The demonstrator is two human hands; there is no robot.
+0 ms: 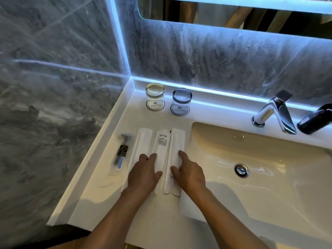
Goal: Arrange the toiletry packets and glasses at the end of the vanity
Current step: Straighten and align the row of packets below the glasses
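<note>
Three long white toiletry packets lie side by side on the white vanity top (111, 200): a left packet (142, 142), a middle packet (161, 144) with black print, and a right packet (177, 142). My left hand (143, 175) rests flat on the left and middle packets. My right hand (188, 173) presses flat on the right packet, fingers spread. Neither hand grips anything. Two upturned glasses stand on round paper coasters near the back corner: a clear glass (155, 95) and a bluish glass (181, 100).
A clear-wrapped razor (122, 152) lies left of the packets. The sink basin (269, 159) with its drain (241, 170) is directly to the right. A chrome tap (276, 112) and a dark object (314, 120) stand behind it. Marble walls close the left and back.
</note>
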